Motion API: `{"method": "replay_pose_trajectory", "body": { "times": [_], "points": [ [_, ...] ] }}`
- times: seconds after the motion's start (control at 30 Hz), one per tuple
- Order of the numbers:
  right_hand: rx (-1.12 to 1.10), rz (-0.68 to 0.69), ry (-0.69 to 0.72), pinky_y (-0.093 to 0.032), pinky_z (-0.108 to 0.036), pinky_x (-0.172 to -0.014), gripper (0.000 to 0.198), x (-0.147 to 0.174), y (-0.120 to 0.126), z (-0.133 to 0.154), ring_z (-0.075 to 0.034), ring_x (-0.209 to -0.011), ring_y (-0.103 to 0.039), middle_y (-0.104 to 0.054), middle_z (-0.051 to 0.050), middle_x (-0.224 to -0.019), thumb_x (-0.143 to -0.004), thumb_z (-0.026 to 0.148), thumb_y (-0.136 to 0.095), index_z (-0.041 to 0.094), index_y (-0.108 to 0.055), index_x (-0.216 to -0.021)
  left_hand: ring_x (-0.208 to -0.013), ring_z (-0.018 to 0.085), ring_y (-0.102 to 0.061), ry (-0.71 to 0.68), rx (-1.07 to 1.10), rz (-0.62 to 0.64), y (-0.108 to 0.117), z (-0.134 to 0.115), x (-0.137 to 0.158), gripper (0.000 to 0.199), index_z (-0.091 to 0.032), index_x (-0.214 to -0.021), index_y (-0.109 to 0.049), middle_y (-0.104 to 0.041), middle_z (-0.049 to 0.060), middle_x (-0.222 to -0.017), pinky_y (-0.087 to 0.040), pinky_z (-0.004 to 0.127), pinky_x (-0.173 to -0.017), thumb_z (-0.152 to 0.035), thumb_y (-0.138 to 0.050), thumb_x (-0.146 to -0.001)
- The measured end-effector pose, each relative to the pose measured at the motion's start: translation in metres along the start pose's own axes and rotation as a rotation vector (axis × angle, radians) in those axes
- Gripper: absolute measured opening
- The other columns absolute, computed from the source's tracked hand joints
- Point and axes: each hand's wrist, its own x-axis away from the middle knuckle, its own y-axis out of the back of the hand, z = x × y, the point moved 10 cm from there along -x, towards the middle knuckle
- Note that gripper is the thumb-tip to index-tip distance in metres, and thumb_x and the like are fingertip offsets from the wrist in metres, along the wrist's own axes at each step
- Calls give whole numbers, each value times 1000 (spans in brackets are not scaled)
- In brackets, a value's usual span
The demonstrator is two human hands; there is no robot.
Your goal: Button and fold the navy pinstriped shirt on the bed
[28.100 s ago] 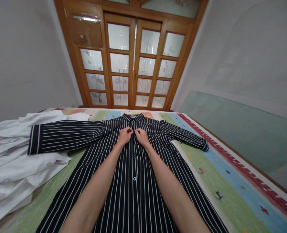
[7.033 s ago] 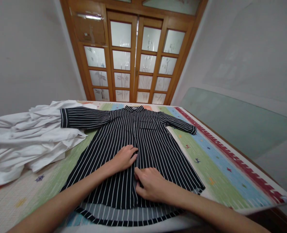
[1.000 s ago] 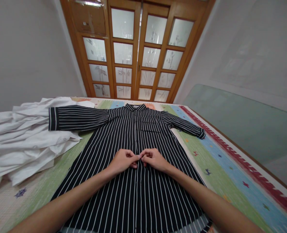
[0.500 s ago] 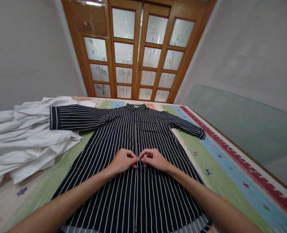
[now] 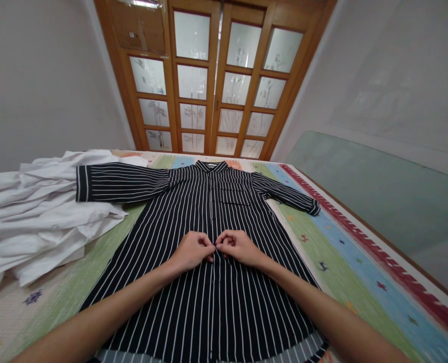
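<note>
Right hand (image 5: 239, 248) moved up beside left hand (image 5: 192, 249), each grip pinching striped shirt (image 5: 209, 295) beneath.

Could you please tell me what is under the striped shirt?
One sleeve of the striped shirt overlaps white cloth, and a patterned cover shows around the shirt. Whatever else the shirt covers cannot be seen.
</note>
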Motion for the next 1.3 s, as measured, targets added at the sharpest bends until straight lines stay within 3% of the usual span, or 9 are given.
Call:
{"method": "replay_pose_trajectory", "body": {
  "times": [0.33, 0.57, 0.77, 0.97, 1.3],
  "points": [
    [56, -10, 5, -43, -22, -54, 10, -1, 2, -5, -11, -50, -56, -60, 4, -54, -78, 23, -61, 16, -65, -84, -55, 16, -67, 18, 32, 26, -3, -5, 3, 13, -14, -68, -63, -68, 1, -54, -52, 26, -60, -25, -67, -74],
    [41, 10, -4, -43, -22, -54, 10, -1, 0, -4, -10, -49, -55, -60, 5, -53, -78, 21, -59, 16, -66, -83, -53, 14, -67, 70, 149, 12, -5, 4, -2, 4, -14, -76, -61, -67, 0, -61, -55, 27, -57, -13, -58, -79],
    [48, 9, -73, -38, -19, -46, 21, 0, 0, -6, -8, -43, -49, -58, 4, -53, -84, 34, -59, 15, -67, -85, -55, 14, -69, 36, 149, 47, -7, 3, -1, 6, -13, -83, -59, -67, 0, -63, -56, 26, -57, -14, -62, -78],
    [61, 16, -11, -39, -21, -49, 29, 0, 0, -3, -9, -46, -52, -60, 3, -53, -80, 45, -67, 16, -67, -84, -55, 15, -69, -7, 154, 70, -9, 6, -2, 17, -13, -86, -57, -66, 1, -64, -56, 25, -53, -26, -66, -80],
    [73, -15, -4, -42, -22, -52, 15, -1, 2, -6, -11, -50, -56, -60, 4, -54, -81, 32, -64, 17, -64, -80, -43, 11, -62, 13, 96, 38, -7, 3, -2, 10, -14, -85, -56, -62, -3, -57, -48, 18, -41, -11, -60, -76]
  ]
}}
